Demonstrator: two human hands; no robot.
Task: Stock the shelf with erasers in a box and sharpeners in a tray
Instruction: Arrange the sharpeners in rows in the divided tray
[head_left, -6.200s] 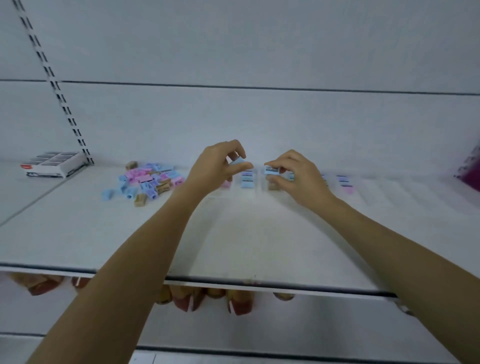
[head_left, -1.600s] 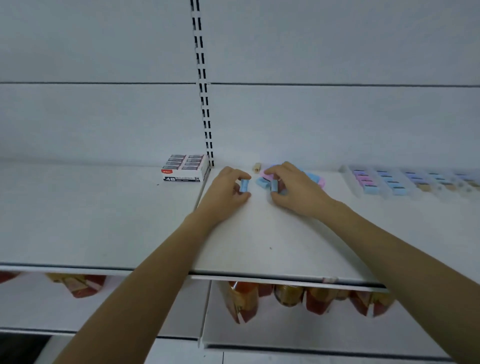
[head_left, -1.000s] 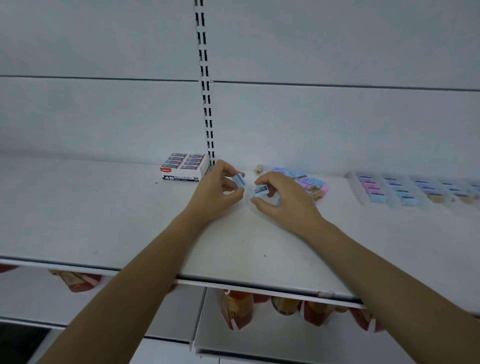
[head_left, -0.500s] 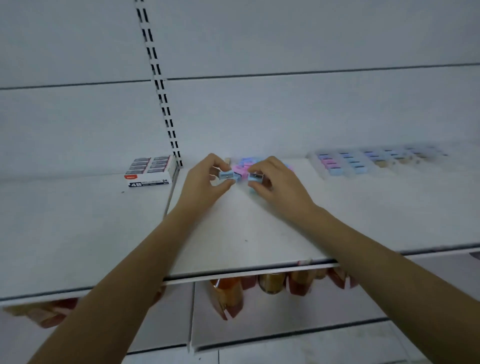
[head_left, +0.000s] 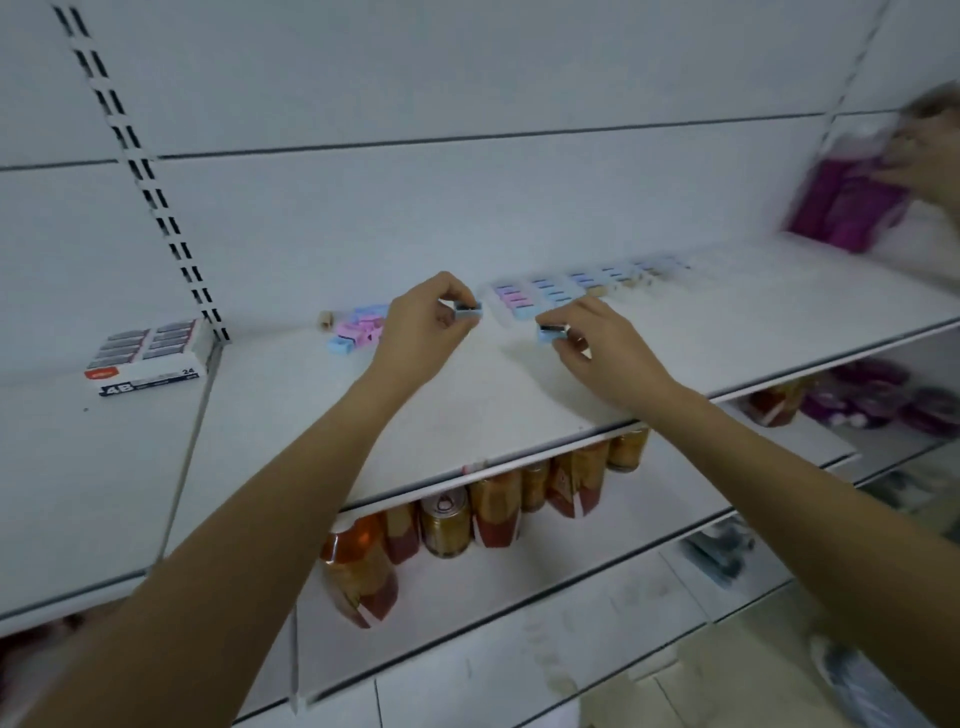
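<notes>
White panelled shop shelving, head view; the upper shelf (head_left: 291, 400) carries all the task items. Far left: eraser box (head_left: 148, 353), marked 4B and 24, against the foot of the slotted upright (head_left: 156, 202); rows of erasers show at its top and it looks full. Right of it: loose pile of sharpeners (head_left: 358, 326), pink and blue, lying on the board, with one tan sharpener (head_left: 325, 318) just beside the pile at its back left. Left hand (head_left: 421, 332): thumb and fingers pinch a blue sharpener (head_left: 468, 310), held between pile and tray. Clear tray (head_left: 639, 293) at the back of the shelf: its near columns hold pink and blue sharpeners in rows, while the farther columns are too blurred to count. Right hand (head_left: 605, 351): pinches a second blue sharpener (head_left: 552, 332) just in front of the tray's near end. Drink cans (head_left: 447, 525) stand on the shelf below. Far right, blurred: purple packs (head_left: 844, 208) and another person's hand (head_left: 930, 156). Judgement: the eraser side looks done, and the step in hand is moving sharpeners from pile to tray, two at a time. The next move calls for finding open slots, turning each piece to match the rows, and seating it without knocking its neighbours.
</notes>
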